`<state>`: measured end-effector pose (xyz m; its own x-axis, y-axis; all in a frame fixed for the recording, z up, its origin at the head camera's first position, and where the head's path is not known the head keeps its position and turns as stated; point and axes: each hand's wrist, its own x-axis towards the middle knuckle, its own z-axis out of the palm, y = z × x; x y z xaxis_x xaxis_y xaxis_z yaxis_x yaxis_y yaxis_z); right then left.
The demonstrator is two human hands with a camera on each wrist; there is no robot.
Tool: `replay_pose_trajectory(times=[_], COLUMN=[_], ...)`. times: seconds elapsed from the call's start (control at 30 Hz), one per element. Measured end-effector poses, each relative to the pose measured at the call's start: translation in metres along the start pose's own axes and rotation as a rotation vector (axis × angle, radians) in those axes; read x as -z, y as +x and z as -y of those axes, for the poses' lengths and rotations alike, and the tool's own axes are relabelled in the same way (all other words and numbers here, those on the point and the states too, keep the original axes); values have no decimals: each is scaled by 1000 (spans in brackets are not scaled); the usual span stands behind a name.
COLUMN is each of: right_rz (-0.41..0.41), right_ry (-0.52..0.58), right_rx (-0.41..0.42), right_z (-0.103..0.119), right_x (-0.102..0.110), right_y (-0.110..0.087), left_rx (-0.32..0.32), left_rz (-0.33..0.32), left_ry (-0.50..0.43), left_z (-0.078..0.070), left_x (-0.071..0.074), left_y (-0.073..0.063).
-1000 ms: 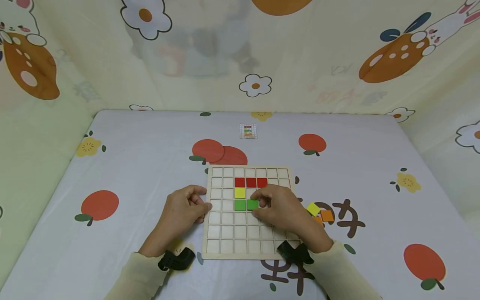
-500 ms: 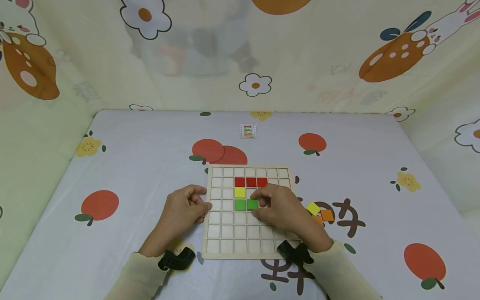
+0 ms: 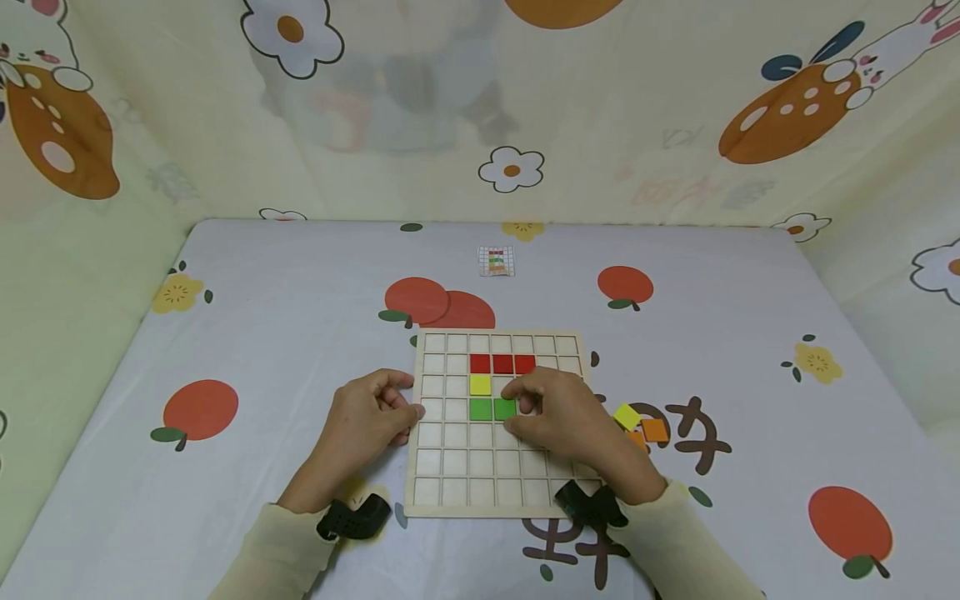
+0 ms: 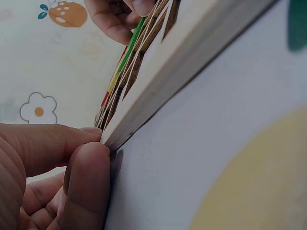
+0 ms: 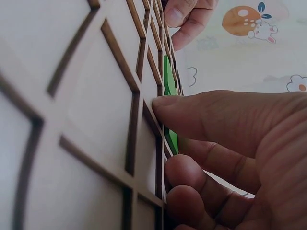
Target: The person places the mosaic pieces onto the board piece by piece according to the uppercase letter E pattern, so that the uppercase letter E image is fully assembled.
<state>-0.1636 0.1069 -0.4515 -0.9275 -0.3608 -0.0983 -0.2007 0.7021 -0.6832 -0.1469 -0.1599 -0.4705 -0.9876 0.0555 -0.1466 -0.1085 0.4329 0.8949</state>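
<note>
A wooden grid board (image 3: 438,510) lies flat on the table, in the middle of the head view. Three red tiles (image 3: 502,364) fill part of one row. Below them sit a yellow tile (image 3: 480,385) and a green tile (image 3: 480,410). My right hand (image 3: 558,414) pinches a second green tile (image 3: 504,409) between thumb and finger, right beside the first; it appears slightly raised or tilted in its cell. My left hand (image 3: 371,410) holds the board's left edge with thumb and forefinger, its other fingers curled; the left wrist view shows thumb and finger (image 4: 86,153) against the rim.
Loose tiles lie right of the board, partly behind my right forearm: a yellow tile (image 3: 626,417) and orange tiles (image 3: 654,431). A small pattern card (image 3: 497,262) lies behind the board. Printed cloth covers the table (image 3: 300,275), with curtains on several sides.
</note>
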Motion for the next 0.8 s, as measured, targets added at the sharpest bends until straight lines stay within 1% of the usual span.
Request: replay_pose_trajectory(times=[0.4, 0.57, 0.67, 0.8], right_rz=[-9, -7, -31, -97], right_ry=[-17, -5, -6, -17], right_rx=[-8, 23, 40, 50], right_z=[-2, -3, -6, -15], right_x=[3, 6, 13, 29], right_y=[-3, -5, -8, -16], left_rx=[-8, 29, 31, 17], left_rz=[13, 13, 10, 10], left_ry=[-6, -5, -7, 7], left_z=[0, 0, 0, -1], left_x=[-4, -3, -1, 0], left_y=[1, -1, -2, -2])
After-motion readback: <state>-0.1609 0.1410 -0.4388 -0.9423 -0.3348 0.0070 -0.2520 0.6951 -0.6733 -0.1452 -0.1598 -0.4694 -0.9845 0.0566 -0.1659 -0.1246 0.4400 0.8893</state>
